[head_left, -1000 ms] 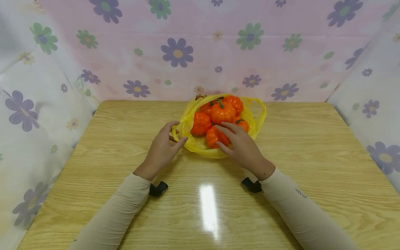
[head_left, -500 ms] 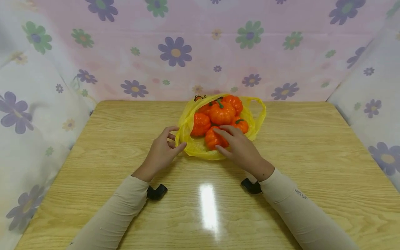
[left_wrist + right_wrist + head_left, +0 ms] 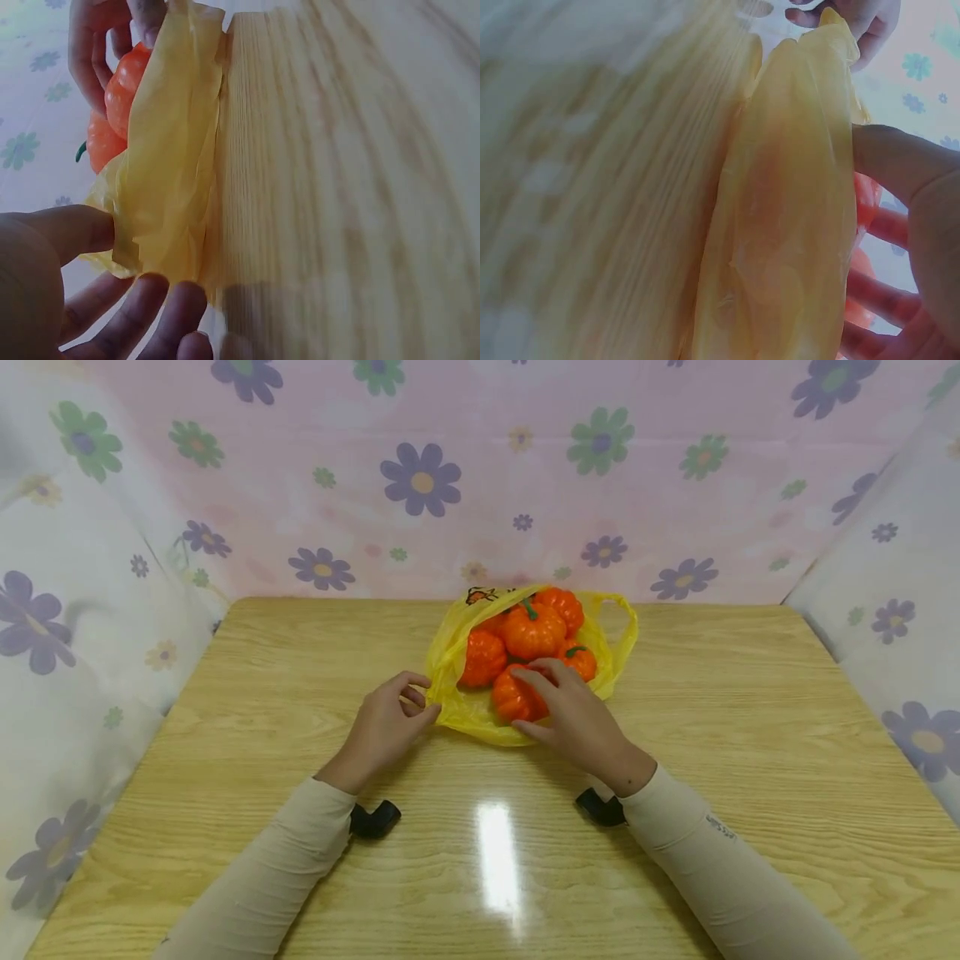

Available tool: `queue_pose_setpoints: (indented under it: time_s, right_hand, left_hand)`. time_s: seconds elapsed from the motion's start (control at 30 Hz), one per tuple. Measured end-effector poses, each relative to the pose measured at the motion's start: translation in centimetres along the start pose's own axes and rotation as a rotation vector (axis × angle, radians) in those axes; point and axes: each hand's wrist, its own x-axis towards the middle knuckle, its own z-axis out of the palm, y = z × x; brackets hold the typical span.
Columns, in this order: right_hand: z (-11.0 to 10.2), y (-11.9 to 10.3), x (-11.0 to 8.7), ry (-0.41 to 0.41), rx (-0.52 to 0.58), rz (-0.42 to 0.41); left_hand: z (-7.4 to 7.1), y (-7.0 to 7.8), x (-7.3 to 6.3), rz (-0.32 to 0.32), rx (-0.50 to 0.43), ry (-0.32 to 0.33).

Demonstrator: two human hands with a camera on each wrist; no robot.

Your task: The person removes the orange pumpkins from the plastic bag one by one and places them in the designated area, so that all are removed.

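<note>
A yellow plastic bag (image 3: 465, 727) lies on its side with its mouth toward me, and several orange toy pumpkins (image 3: 534, 631) with green stems sit inside. At the bag's left edge, my left hand (image 3: 386, 722) holds the plastic between thumb and fingers; the left wrist view shows the thumb (image 3: 90, 229) on the bag's rim. My right hand (image 3: 585, 718) reaches into the mouth, its fingers curled round the front pumpkin (image 3: 513, 695). From the right wrist, the yellow plastic (image 3: 780, 210) hides most of that pumpkin.
The bag rests on a wood-grain table (image 3: 262, 668) near its back edge. A flowered cloth (image 3: 480, 468) hangs behind, with more at both sides. One bag handle (image 3: 626, 627) loops out to the right. Dark wrist mounts (image 3: 375, 820) hang below both wrists.
My left hand has shifted slightly down toward me, and the left handle it held out has drawn in. The right hand's fingers have settled a little lower round the front pumpkin.
</note>
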Motion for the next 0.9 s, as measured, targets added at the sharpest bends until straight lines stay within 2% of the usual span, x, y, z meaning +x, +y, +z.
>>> queue_pose_setpoints:
  time_s: [0.27,0.53,0.9]
  right_hand:
    - [0.1,0.3,-0.1,-0.048,0.024,0.039]
    - [0.1,0.1,-0.2,-0.080,0.045,0.063]
    - [0.0,0.3,-0.5,-0.025,0.065,0.007]
  left_hand:
    - [0.2,-1.2,0.8,-0.006,-0.085,-0.086]
    - [0.3,-1.8,0.7,0.008,-0.087,-0.105]
    - [0.2,-1.6,0.6,-0.008,-0.109,-0.104]
